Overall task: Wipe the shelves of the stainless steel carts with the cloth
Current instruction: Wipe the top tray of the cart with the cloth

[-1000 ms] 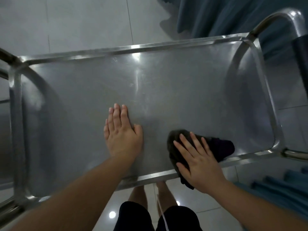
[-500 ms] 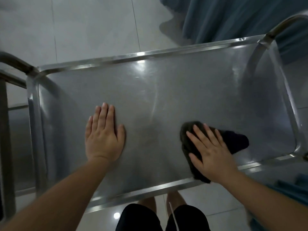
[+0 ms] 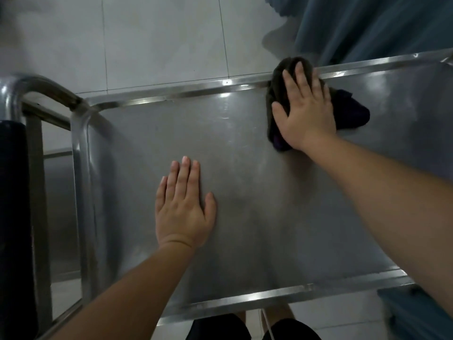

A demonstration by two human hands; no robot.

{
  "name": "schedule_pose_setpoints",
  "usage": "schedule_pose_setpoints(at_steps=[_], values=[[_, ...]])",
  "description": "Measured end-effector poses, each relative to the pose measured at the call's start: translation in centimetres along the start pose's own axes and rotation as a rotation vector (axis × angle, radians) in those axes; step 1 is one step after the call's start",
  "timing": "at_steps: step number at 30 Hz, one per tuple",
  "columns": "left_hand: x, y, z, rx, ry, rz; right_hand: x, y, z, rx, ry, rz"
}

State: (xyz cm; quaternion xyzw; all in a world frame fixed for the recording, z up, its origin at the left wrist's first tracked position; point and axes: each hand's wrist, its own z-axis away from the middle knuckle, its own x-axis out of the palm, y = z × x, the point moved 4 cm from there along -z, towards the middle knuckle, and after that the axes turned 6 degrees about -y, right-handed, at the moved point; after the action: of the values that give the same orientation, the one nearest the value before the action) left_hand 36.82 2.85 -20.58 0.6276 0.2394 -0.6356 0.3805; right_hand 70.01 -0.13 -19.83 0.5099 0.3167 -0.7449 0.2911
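Cart (image 3: 81, 153): stainless steel, seen from above; top shelf (image 3: 245, 192) is a flat tray with a raised rim on all visible sides, dull grey, with light glinting on the far and near rims. Curved tubular handle (image 3: 36, 87) at the left end; a dark padded section runs down the far left edge of the view. Cloth (image 3: 353, 111): dark, bunched, lying on the shelf at the far rim, right of centre; its upper edge rides up onto the rim, and a loose corner sticks out to the right of the hand on it. Right hand (image 3: 306, 109): flat on the cloth, palm down, fingers straight and slightly spread, fingertips reaching the far rim; it presses the cloth onto the shelf and does not curl round it. Left hand (image 3: 183, 209): flat on bare steel, left of centre, nearer the near rim than the far one, fingers straight and close together, thumb out to the right; it holds nothing. The two hands are well apart. Both forearms bare, entering from the bottom of the view. Floor (image 3: 147, 40): pale tile with thin joints, beyond the far rim. Curtain (image 3: 367, 25): blue-green fabric, top right, behind the cart. Below the near rim, the person's legs in dark shorts (image 3: 215, 327).
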Motion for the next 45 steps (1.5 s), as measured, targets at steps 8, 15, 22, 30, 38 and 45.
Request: schedule_pose_setpoints(at_steps=[8, 15, 22, 30, 38, 45], values=[[0.1, 0.1, 0.2, -0.003, 0.007, 0.045, 6.9, -1.9, 25.1, -0.192, -0.055, 0.024], [0.1, 0.4, 0.4, 0.010, 0.000, 0.047, 8.5, -2.1, 29.5, -0.355, -0.201, 0.108], [0.0, 0.5, 0.3, 0.008, -0.012, 0.036, 2.5, -6.7, 6.8, -0.202, -0.074, 0.052], [0.0, 0.3, 0.4, 0.011, -0.009, 0.021, 1.9, -7.8, 2.7, -0.079, -0.028, -0.021], [0.1, 0.3, 0.4, 0.010, 0.004, 0.040, 8.8, -6.9, 26.6, -0.310, -0.068, 0.000], [0.0, 0.5, 0.5, 0.011, -0.009, 0.045, 9.1, -5.8, 29.6, -0.611, -0.161, 0.055]])
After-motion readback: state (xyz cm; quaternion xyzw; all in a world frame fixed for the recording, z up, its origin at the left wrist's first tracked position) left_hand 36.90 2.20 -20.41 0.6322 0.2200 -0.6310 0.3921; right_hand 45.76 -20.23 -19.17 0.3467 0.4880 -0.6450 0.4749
